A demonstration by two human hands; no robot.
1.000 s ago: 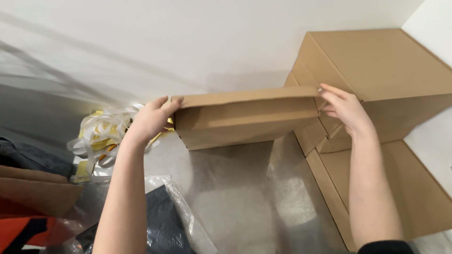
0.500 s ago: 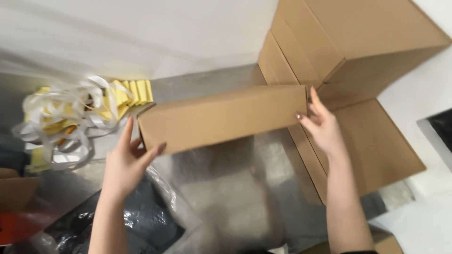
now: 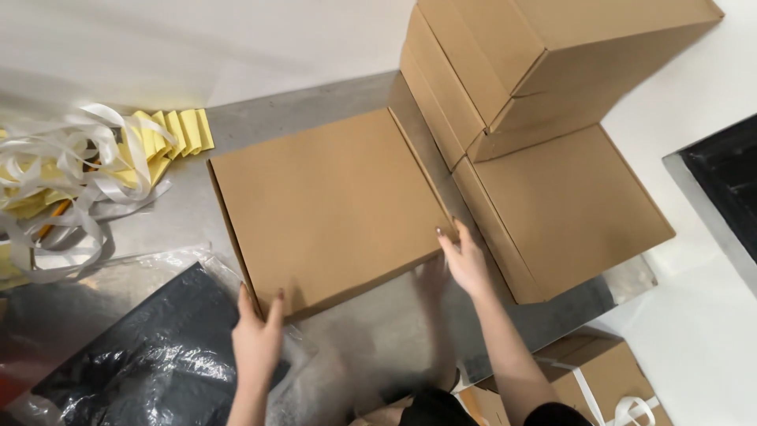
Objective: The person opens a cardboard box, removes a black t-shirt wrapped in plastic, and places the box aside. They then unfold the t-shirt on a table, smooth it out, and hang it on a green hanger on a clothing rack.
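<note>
A flat brown cardboard box [image 3: 331, 205] lies closed on a shiny metal table [image 3: 315, 102]. My left hand [image 3: 257, 338] grips its near left corner with fingers over the edge. My right hand [image 3: 465, 259] presses on its near right corner. The box rests just left of a stack of larger cardboard boxes [image 3: 536, 102].
White plastic strapping [image 3: 71, 173] and yellow folded strips [image 3: 169, 130] lie at the left. A black plastic-wrapped bundle [image 3: 134, 355] sits at the near left. Another strapped cardboard box [image 3: 607, 386] is low on the right, and a dark surface [image 3: 725, 181] shows at the right edge.
The box was held up on edge between both hands. It now lies flat on the table, and both hands have shifted to its near corners.
</note>
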